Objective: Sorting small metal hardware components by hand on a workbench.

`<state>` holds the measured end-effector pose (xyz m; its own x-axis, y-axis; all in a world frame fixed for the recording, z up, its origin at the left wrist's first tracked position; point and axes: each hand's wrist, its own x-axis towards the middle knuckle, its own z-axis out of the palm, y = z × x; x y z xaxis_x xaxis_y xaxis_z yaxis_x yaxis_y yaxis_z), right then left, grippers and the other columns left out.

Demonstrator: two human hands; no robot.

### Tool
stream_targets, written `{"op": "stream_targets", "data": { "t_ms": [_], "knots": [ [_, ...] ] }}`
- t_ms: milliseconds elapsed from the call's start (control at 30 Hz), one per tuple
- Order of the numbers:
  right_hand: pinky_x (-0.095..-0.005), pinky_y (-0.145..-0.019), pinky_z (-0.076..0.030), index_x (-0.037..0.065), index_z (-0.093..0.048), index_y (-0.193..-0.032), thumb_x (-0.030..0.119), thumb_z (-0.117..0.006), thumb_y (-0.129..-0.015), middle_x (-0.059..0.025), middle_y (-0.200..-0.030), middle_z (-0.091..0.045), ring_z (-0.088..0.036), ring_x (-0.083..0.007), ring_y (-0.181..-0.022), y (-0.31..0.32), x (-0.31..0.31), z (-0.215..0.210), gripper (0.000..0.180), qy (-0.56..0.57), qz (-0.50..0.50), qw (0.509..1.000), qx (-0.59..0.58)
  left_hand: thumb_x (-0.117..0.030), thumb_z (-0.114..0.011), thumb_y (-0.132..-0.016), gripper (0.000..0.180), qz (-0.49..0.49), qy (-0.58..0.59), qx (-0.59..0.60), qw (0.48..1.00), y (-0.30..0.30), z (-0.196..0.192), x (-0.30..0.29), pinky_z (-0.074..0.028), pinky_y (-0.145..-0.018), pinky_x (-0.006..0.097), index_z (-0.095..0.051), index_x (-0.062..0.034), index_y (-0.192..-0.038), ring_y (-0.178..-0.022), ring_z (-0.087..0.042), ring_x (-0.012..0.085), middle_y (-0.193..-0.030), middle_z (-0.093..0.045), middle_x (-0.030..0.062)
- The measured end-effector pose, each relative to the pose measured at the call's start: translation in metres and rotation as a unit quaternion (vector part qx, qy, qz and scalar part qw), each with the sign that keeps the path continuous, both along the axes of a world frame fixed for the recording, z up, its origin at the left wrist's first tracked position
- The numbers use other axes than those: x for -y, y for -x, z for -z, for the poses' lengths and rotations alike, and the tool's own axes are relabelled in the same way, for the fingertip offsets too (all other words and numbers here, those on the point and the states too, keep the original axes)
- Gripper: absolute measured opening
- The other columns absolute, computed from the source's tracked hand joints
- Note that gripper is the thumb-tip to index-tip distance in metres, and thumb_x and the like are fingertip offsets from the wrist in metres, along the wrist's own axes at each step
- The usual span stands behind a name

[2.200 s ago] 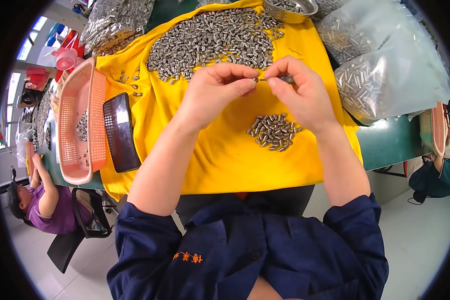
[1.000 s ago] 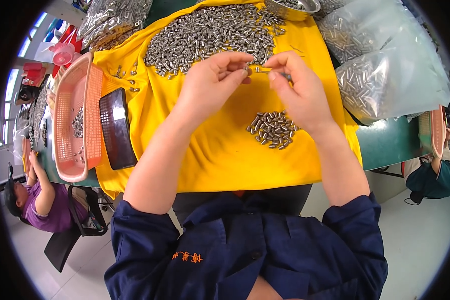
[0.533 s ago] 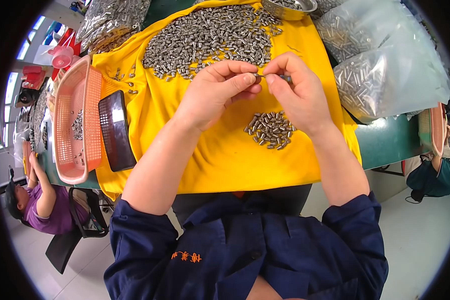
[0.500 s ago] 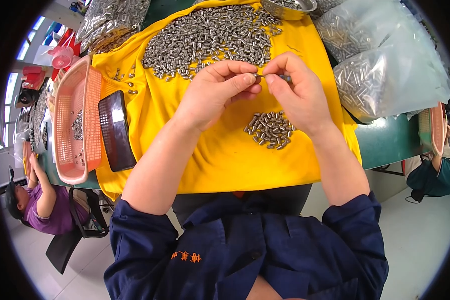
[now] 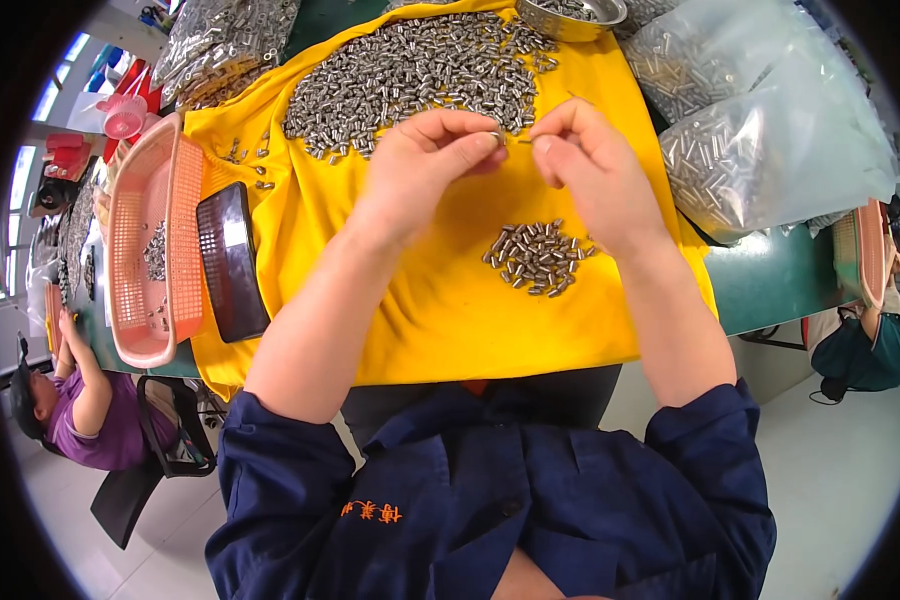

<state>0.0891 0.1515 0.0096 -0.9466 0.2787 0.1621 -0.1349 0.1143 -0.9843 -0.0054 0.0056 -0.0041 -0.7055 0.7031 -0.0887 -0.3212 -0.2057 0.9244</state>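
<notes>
My left hand [image 5: 418, 170] pinches a small silvery metal cylinder [image 5: 499, 137] between thumb and fingertips. Facing it, my right hand [image 5: 602, 178] is closed on a thin rod-like tool [image 5: 525, 140], whose tip points at the cylinder with a small gap between them. Most of the tool is hidden in the fingers. Both hands are above a yellow cloth [image 5: 420, 335]. Beyond them spreads a large pile of small metal cylinders [image 5: 410, 80]. A smaller heap of the same kind of parts [image 5: 538, 260] lies nearer me, below my right hand.
On the left stand a pink plastic basket [image 5: 130, 330] and a dark shallow tray [image 5: 232, 270]. A metal bowl [image 5: 570, 28] with parts is at the far edge. Clear bags of metal parts [image 5: 715, 165] fill the right side. Co-workers sit left [image 5: 105, 420] and right [image 5: 860, 345].
My hands have drawn slightly apart. The thin tool's tip, earlier at the cylinder in my left hand, is now separated from it.
</notes>
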Motion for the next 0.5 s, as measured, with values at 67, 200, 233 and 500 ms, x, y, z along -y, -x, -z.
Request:
{"op": "stream_targets", "data": {
  "t_ms": [67, 200, 233, 500],
  "knots": [
    [-0.0167, -0.053, -0.033, 0.004, -0.051, -0.088, 0.008, -0.049, -0.083, 0.0046, -0.066, -0.045, -0.041, -0.0026, -0.061, 0.0, -0.009, 0.001, 0.007, 0.116, 0.005, 0.993, -0.008, -0.002, -0.058, -0.079, 0.012, 0.027, 0.076, -0.12, 0.99, -0.001, -0.003, 0.005, -0.048, -0.073, 0.022, -0.06, 0.0001, -0.09, -0.078, -0.059, 0.0108, -0.085, -0.062, 0.0042],
    [-0.0172, -0.053, -0.034, 0.003, -0.051, -0.087, 0.008, -0.05, -0.083, 0.0042, -0.066, -0.046, -0.04, -0.002, -0.061, 0.0, -0.021, -0.004, 0.007, 0.08, 0.053, 0.995, -0.032, 0.002, -0.057, -0.075, 0.012, 0.105, 0.129, -0.312, 0.935, -0.017, -0.011, 0.003, -0.045, -0.077, 0.024, -0.061, -0.0001, -0.086, -0.085, -0.057, 0.0138, -0.091, -0.062, 0.0055],
    [-0.0172, -0.054, -0.034, 0.003, -0.052, -0.087, 0.008, -0.051, -0.082, 0.0042, -0.067, -0.046, -0.04, -0.0019, -0.062, 0.0, -0.021, -0.003, 0.007, 0.075, 0.052, 0.995, -0.033, 0.002, -0.057, -0.074, 0.014, 0.081, 0.138, -0.402, 0.901, -0.018, -0.011, 0.002, -0.045, -0.077, 0.025, -0.061, -0.0009, -0.088, -0.085, -0.057, 0.0141, -0.091, -0.061, 0.0059],
    [-0.0189, -0.055, -0.037, 0.003, -0.053, -0.087, 0.01, -0.053, -0.081, 0.0022, -0.071, -0.051, -0.044, -0.0038, -0.064, 0.002, -0.009, -0.001, 0.008, -0.033, 0.071, 0.996, -0.033, -0.005, -0.053, -0.073, 0.014, 0.085, 0.319, -0.704, 0.629, 0.019, 0.002, -0.029, -0.046, -0.067, 0.034, -0.062, -0.0047, -0.084, -0.079, -0.057, 0.0276, -0.083, -0.059, 0.0094]
  ]
}}
